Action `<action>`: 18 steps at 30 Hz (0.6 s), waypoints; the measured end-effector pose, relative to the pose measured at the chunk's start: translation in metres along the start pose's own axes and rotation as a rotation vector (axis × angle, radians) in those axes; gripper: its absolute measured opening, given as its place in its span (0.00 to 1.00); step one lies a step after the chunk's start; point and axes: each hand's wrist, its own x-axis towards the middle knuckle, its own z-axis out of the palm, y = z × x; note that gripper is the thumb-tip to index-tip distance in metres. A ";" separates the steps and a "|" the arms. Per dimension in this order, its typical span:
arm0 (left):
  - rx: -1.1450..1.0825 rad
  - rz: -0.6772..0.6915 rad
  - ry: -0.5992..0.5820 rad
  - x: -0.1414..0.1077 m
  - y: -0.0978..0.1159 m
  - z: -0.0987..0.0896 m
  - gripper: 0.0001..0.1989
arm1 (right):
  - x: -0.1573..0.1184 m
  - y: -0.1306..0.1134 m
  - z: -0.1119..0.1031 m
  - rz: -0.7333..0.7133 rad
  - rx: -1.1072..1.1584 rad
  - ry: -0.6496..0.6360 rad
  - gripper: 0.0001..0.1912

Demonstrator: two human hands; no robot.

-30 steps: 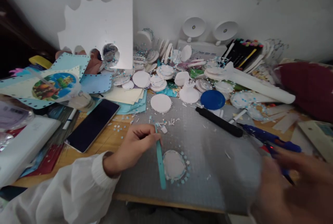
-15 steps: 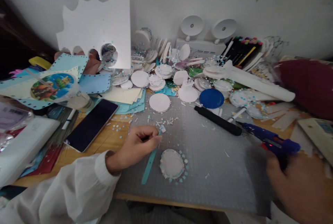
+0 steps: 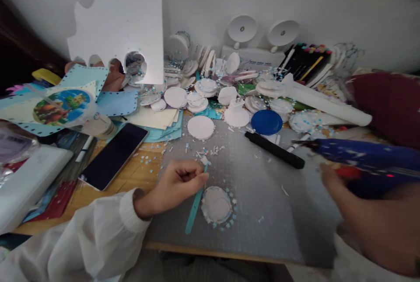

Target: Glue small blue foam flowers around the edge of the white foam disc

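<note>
Counter (image 3: 131, 172): carries the grey mat (image 3: 256, 212), on which your work is laid out. Note the change: your right hand (image 3: 377, 225) has raised the blue glue gun (image 3: 357, 153) from the counter's right side. The gun appears larger and blurred, nozzle toward the left, its red light (image 3: 390, 175) lit. Your hands are well apart. The right is wrapped around the gun's grip; your left hand (image 3: 179, 186) pinches the upper end of the teal strip (image 3: 195, 207). In effect, you now have tool and strip in hand together, a likely sign of readiness. Locate the pale disc (image 3: 215, 204) flat on the mat, just right of the strip, small blue and white pieces along its right and lower edge. Check lettering last: the white lamp base (image 3: 262, 61) bears a dark printed line, too small to read; no brand is legible on the gun.
</note>
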 end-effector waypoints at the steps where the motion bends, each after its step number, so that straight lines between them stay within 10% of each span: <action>1: -0.008 -0.009 -0.003 0.000 0.000 0.001 0.19 | -0.002 -0.016 0.006 -0.012 0.059 -0.040 0.15; 9: -0.111 -0.098 -0.041 -0.001 0.002 0.003 0.17 | -0.049 -0.030 0.060 -0.177 0.332 -0.324 0.09; 18: -0.149 -0.181 -0.113 -0.003 0.002 0.002 0.18 | -0.055 -0.027 0.057 -0.290 0.250 -0.381 0.10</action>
